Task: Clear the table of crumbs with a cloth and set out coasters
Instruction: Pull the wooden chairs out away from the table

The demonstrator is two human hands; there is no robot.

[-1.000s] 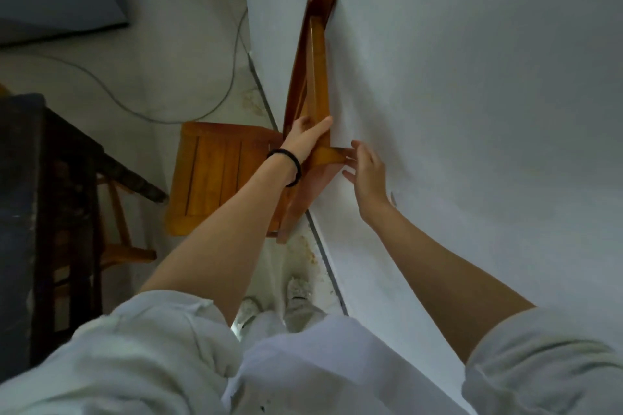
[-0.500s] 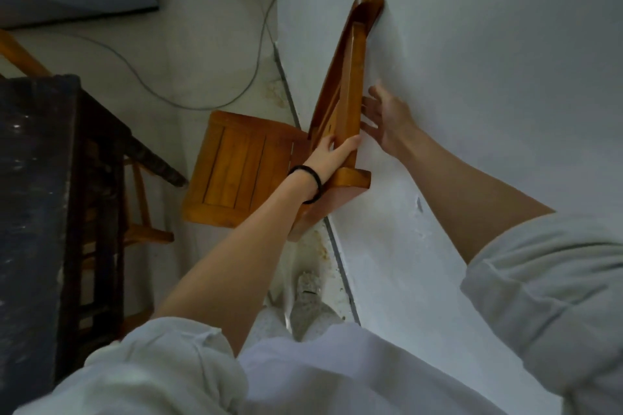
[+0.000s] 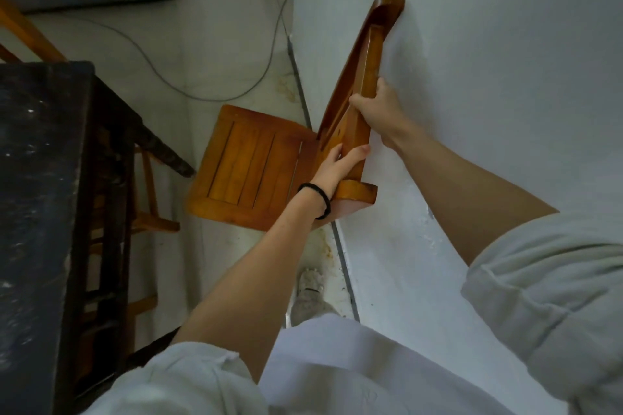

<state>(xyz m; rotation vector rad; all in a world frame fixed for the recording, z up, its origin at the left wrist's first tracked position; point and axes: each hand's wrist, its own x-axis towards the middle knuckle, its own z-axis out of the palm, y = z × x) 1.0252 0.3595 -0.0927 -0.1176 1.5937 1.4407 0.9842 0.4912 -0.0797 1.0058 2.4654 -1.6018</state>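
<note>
Overhead, head view only.
Writing: none readable anywhere.
Containers: none seen.
Chair (image 3: 256, 162): honey-coloured wood, slatted seat facing up, backrest leaning against the white wall (image 3: 488, 77).
Left hand (image 3: 338, 167): black hair tie on the wrist, grip clamped low on the chair's back frame, thumb laid along the wood near the seat.
Right hand (image 3: 381, 108): grip wrapped round the back upright higher up, knuckles close to the wall.
Change from half a second ago: right hand then spread flat by the wall beside the frame, now closed on the upright; left hand much as before.
Desk (image 3: 40, 195): dark, worn top at the left edge, pale specks on it, well apart from the chair.
Cloth and coasters: not visible.
Floor (image 3: 219, 44): pale, grey cable (image 3: 161, 77) curving across it.
Shoe (image 3: 308, 293): pale, near the wall's base.
</note>
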